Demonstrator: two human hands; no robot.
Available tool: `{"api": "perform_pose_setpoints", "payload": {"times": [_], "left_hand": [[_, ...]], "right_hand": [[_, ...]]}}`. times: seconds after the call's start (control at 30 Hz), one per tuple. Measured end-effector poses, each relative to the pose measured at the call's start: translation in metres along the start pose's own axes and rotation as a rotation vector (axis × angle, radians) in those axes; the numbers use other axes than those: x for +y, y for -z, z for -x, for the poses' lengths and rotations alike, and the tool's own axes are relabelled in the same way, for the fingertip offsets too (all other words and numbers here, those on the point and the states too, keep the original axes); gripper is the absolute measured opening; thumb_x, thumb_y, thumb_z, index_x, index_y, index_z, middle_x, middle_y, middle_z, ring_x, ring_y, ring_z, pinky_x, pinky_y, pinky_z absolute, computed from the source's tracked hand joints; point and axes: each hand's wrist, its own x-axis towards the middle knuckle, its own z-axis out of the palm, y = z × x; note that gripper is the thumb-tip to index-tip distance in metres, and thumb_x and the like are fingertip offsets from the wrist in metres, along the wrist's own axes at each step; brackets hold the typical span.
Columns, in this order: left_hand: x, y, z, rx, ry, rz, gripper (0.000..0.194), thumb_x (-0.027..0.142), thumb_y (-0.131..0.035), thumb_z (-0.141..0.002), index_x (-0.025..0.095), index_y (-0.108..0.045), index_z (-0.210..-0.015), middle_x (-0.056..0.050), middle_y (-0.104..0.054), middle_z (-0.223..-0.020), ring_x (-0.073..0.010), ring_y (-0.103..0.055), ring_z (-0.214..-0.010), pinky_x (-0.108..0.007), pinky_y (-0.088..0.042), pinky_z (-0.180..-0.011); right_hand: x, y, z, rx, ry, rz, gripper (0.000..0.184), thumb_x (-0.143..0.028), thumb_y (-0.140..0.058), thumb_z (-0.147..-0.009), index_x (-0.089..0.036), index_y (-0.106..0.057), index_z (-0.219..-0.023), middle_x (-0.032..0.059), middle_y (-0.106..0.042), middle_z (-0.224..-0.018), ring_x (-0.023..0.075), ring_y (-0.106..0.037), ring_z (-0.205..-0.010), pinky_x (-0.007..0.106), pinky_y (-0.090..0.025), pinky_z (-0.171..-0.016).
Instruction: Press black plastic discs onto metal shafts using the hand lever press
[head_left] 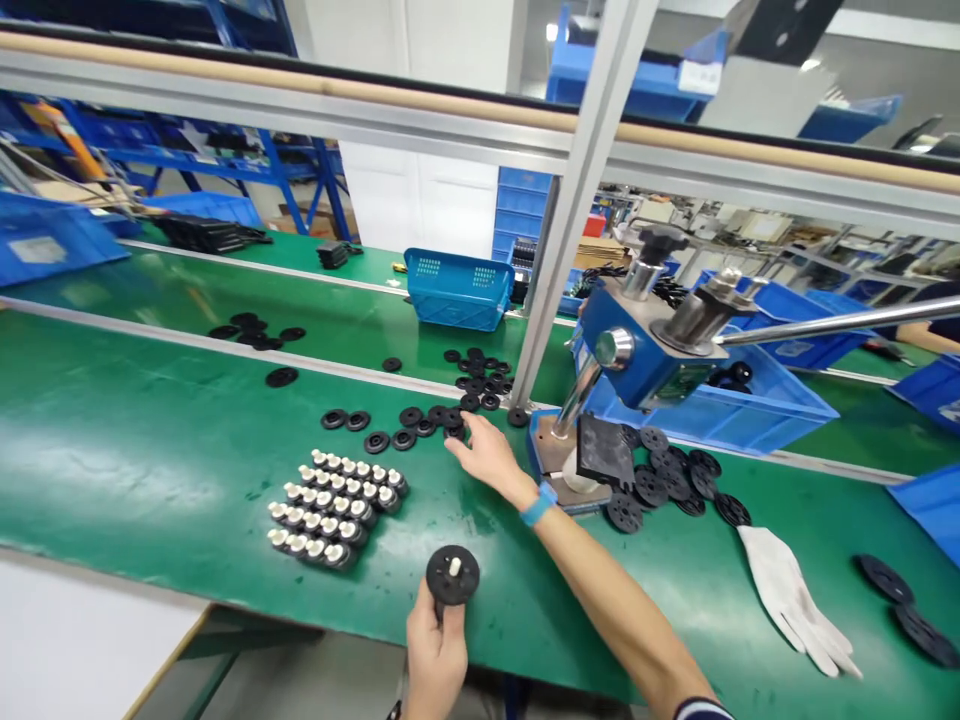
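My left hand (437,650) grips a black wheel-like disc (452,580) with a white pin sticking up from its centre, held over the front edge of the bench. Farther forward, my right hand (491,458), with a blue band at the wrist, has its thumb and forefinger on a small black disc (453,432) at the edge of a loose group. More small black discs (403,438) lie flat to its left. Several rows of black parts with white tops (330,508) stand on the green bench, left of both hands.
A blue hand press (637,340) with a long lever stands right of my right hand. Beside it are larger black discs (667,475), a white glove (791,595) and a blue bin (712,410). A teal basket (459,290) sits behind the metal upright (574,210).
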Motion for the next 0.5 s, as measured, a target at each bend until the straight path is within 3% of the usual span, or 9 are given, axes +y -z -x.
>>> {"api": "perform_pose_setpoints", "payload": {"times": [0.1,0.23,0.37,0.5], "left_hand": [[0.003,0.0,-0.002,-0.033,-0.003,-0.044,0.054,0.062,-0.06,-0.093,0.013,-0.075,-0.113,-0.018,-0.081,-0.103,-0.0354,-0.078,-0.095,-0.041,-0.063,-0.08],[0.007,0.001,-0.004,-0.072,-0.01,-0.07,0.051,0.059,-0.056,-0.096,0.014,-0.074,-0.112,-0.015,-0.081,-0.093,-0.0322,-0.078,-0.083,-0.037,-0.063,-0.069],[0.014,-0.001,-0.005,-0.068,-0.037,-0.065,0.051,0.061,-0.056,-0.095,0.015,-0.075,-0.105,-0.013,-0.08,-0.086,-0.03,-0.076,-0.076,-0.035,-0.061,-0.065],[0.022,-0.001,-0.008,-0.062,-0.031,-0.06,0.053,0.066,-0.058,-0.092,0.016,-0.074,-0.099,-0.009,-0.075,-0.077,-0.0273,-0.072,-0.069,-0.034,-0.059,-0.064]], "right_hand": [[-0.003,-0.021,-0.042,0.012,-0.013,0.052,0.05,-0.03,-0.076,-0.091,-0.015,-0.062,-0.137,0.019,-0.061,-0.142,0.0317,-0.06,-0.128,0.043,-0.05,-0.107],[0.0,-0.029,-0.051,0.025,-0.033,0.034,0.022,-0.028,-0.069,-0.098,-0.016,-0.07,-0.117,0.0121,-0.068,-0.129,0.028,-0.062,-0.124,0.05,-0.05,-0.107],[0.004,-0.012,-0.023,0.062,-0.037,-0.078,0.024,-0.029,-0.058,-0.105,-0.017,-0.069,-0.121,0.012,-0.074,-0.118,0.0254,-0.07,-0.111,0.042,-0.054,-0.1],[0.014,0.016,0.045,0.023,-0.056,-0.247,0.049,-0.047,-0.031,-0.112,-0.016,-0.059,-0.137,0.0058,-0.076,-0.083,0.0169,-0.071,-0.065,0.027,-0.056,-0.062]]}}
